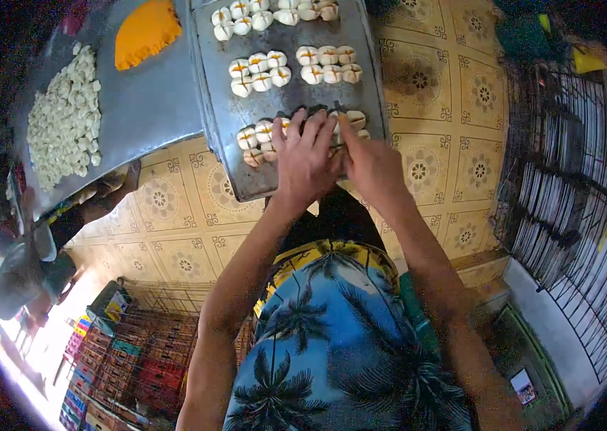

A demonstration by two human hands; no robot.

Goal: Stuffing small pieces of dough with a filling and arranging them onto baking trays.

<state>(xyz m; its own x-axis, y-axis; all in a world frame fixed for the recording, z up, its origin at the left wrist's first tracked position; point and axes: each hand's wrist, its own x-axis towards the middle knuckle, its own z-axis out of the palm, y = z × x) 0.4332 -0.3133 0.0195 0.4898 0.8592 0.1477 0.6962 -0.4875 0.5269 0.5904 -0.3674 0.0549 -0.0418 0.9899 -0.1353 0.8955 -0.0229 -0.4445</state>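
Observation:
A dark metal baking tray (255,188) carries several clusters of small pale dough balls, whose split tops show orange. My left hand (305,161) lies over the nearest row with its fingers stretched across it. To the left of those fingers, a dough cluster (249,138) stays visible. My right hand (375,169) is curled beside it, with its index finger reaching to the dough pieces (355,120) at the row's right. What its fingers hold, if anything, I cannot make out. Farther up the tray sit other clusters, left (260,73) and right (329,65).
Left of the tray, a metal table (163,118) bears a heap of pale dough pieces (66,122) and an orange mass (145,36). A person (30,266) is at the far left. Wire racks with metal trays (569,194) stand right; stacked crates (153,352) stand lower left.

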